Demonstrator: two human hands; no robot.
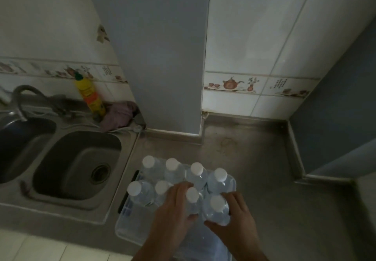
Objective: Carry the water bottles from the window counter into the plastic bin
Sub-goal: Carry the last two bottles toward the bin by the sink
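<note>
Hands [205, 214] gripping 2 clear bottles [205, 205], translucent bin [126, 226]

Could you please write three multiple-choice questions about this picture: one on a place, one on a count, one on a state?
1. Where does the plastic bin stand?
A. inside the sink
B. on the steel counter, right of the sink
C. on the floor

2. How many white bottle caps show in the bin?
A. four
B. six
C. eight

3. What is the left hand doing?
A. gripping a water bottle
B. turning the faucet
C. resting flat on the counter

Answers:
1 B: the bin sits on the counter beside the sink.
2 C: two rows of four caps are visible.
3 A: its fingers wrap a water bottle; the right hand holds the neighbouring bottle.
</note>
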